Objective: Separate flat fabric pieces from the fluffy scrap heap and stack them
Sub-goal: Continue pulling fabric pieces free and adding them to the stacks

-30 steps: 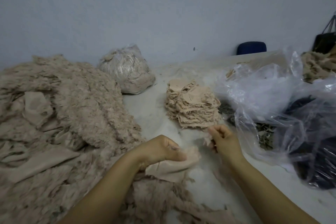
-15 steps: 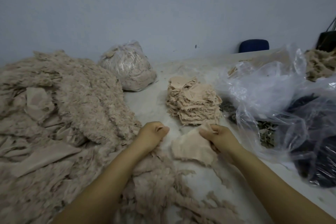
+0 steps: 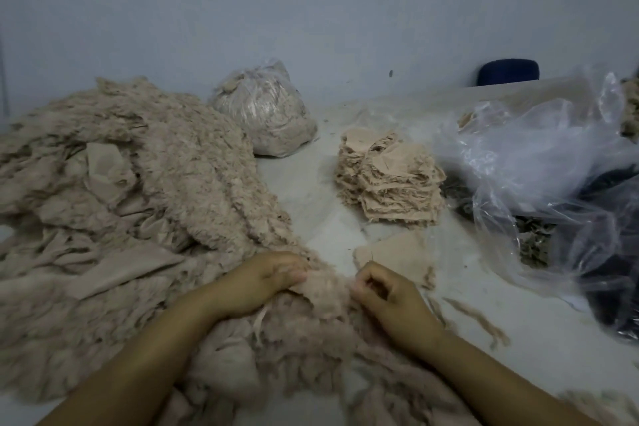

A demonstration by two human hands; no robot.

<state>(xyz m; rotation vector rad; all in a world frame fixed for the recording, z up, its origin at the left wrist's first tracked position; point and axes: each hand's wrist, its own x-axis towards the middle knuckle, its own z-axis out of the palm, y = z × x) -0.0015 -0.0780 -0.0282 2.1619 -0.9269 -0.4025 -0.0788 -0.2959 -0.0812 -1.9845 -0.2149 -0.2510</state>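
A big fluffy beige scrap heap (image 3: 148,190) covers the left half of the white table (image 3: 311,197) and runs down under my arms. The stack of flat fabric pieces (image 3: 390,180) stands at mid-table. One loose flat piece (image 3: 397,249) lies on the table in front of the stack, just beyond my right hand. My left hand (image 3: 266,280) grips a fluffy scrap (image 3: 325,290) at the heap's near edge. My right hand (image 3: 387,294) has curled fingers pinching the same scrap's right side.
A tied clear bag of scraps (image 3: 266,114) sits at the back against the wall. Crumpled clear plastic bags (image 3: 546,162) with dark contents fill the right side. A blue chair back (image 3: 508,71) shows behind the table. Loose fluff strands (image 3: 480,318) lie by my right wrist.
My right hand has let the flat piece drop on the table in front of the stack and come back to the heap. Both hands now hold a fluffy scrap near me.
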